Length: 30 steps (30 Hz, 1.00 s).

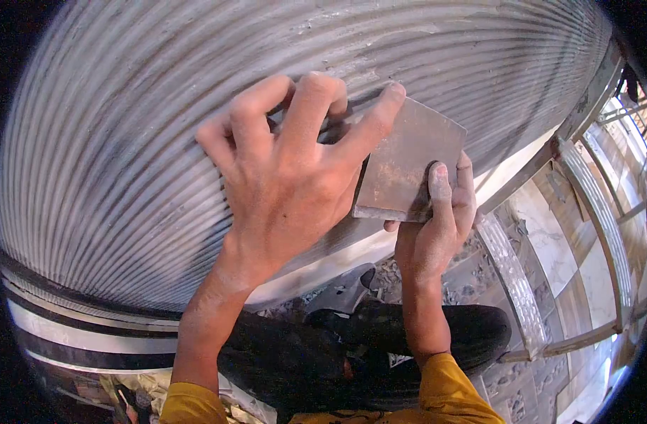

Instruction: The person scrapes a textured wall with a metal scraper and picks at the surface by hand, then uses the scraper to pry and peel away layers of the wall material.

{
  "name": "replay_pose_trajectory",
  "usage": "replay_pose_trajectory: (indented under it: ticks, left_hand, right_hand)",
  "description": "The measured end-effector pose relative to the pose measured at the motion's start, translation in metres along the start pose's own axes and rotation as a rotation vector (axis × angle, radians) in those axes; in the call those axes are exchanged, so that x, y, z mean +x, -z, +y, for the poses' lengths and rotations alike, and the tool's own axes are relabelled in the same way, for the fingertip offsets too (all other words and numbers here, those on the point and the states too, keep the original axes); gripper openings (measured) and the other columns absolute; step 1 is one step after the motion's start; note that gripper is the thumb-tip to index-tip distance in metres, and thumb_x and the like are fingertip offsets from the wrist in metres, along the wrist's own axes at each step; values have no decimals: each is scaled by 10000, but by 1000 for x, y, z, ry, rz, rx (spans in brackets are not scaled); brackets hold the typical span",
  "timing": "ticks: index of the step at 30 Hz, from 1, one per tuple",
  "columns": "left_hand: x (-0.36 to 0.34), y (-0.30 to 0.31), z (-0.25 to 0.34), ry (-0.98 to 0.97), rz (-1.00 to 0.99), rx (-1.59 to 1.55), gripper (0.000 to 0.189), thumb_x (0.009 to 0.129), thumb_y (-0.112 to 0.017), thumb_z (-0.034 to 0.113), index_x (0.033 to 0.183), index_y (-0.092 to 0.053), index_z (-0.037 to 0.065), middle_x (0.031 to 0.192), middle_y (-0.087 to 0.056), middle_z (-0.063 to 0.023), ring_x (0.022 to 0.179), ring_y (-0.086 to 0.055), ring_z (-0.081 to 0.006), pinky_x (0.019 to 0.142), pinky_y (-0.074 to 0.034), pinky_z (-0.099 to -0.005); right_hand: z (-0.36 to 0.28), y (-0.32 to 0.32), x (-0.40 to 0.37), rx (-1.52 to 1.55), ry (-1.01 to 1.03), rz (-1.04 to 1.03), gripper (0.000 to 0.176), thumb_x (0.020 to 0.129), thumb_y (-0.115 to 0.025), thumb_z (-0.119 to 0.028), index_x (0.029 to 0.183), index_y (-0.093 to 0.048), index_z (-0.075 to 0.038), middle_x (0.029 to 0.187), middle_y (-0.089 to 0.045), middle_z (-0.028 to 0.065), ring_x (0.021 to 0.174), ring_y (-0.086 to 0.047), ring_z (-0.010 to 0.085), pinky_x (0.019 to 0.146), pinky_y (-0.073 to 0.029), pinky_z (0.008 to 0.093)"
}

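Note:
A flat, squarish grey-brown plate [410,159], with a thicker pale lower edge, is gripped at its lower right by my right hand [436,226]. The thumb lies across its face and the other fingers are partly hidden behind it. My left hand [284,162] is back-side up against the ribbed grey panel [125,162]. Its fingers are bent and spread, and one reaches to the plate's upper left edge. Dark shadow under that palm hides whether anything lies there. Pale dust coats both hands.
My dark-trousered legs [281,353] are folded below the panel, with a grey shoe [341,290] beside its base. Metal frame bars [514,283] stand on the debris-strewn tiled floor [557,247] to the right. Crumpled pale material [143,396] lies at lower left.

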State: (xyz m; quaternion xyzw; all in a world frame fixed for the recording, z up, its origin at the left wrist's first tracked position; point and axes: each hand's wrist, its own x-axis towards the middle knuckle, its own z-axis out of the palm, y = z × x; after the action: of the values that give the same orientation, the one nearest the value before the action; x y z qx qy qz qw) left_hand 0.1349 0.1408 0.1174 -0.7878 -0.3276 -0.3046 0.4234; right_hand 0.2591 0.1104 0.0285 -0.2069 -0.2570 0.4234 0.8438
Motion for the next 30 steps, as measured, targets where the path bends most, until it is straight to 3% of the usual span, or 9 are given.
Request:
replay_pose_trajectory:
  ticks: [3,5,22,24,25,26,28,30]
  left_hand:
    - [1,1,0,-5,27,-8,475,782,-626,110,1176,-706,363,958,-490,72,991,-369,-215,837,-256,-431]
    - [1,5,1,11,-49,-34,481,773,-626,103,1174,-709,356,966,-495,80,1001,-367,-221,847,-250,-434]
    - [2,0,1,-13,38,-36,464,754,-643,115,1141,-719,360,1030,-525,107,1019,-376,-214,855,-239,-430]
    - [3,-1,2,-13,44,-38,476,748,-647,109,1143,-717,365,1038,-527,110,1020,-375,-214,855,-240,-429]
    - [4,-3,2,-27,68,-54,490,738,-649,97,1141,-716,370,1039,-526,111,1022,-373,-214,856,-240,-427]
    - [4,-4,3,-42,89,-72,506,729,-651,86,1138,-715,375,1041,-525,111,1024,-371,-214,857,-239,-424]
    - [7,-2,5,-46,87,-85,566,686,-655,46,1135,-710,385,1058,-514,113,1028,-364,-217,858,-251,-432]
    - [8,-3,6,-92,138,-185,330,785,-707,208,1085,-698,345,1127,-503,102,1066,-402,-204,790,-247,-474]
  right_hand:
    - [9,1,1,-44,59,56,337,999,-483,-153,1271,-425,38,882,-646,116,532,-628,123,347,-450,206]
    - [7,-4,-1,-3,69,49,349,1000,-486,-161,1279,-419,39,885,-647,120,523,-623,121,345,-447,206]
    - [14,-1,7,56,213,-31,398,978,-531,-201,1273,-423,43,952,-640,159,484,-602,115,307,-409,181]
    - [9,-4,7,65,246,58,399,978,-523,-211,1269,-424,44,1005,-625,154,583,-631,112,399,-480,185]
    - [8,11,7,33,210,-90,416,980,-518,-224,1283,-419,42,1060,-614,141,715,-650,124,559,-542,206]
    - [7,11,7,33,207,-95,416,980,-518,-224,1283,-419,42,1060,-614,141,715,-650,124,559,-542,206]
    - [6,10,7,54,284,-42,422,988,-509,-221,1303,-411,42,1081,-607,126,813,-645,137,697,-550,239]
    - [3,11,5,36,303,58,492,976,-525,-236,1345,-369,50,1128,-589,151,869,-645,174,730,-556,273]
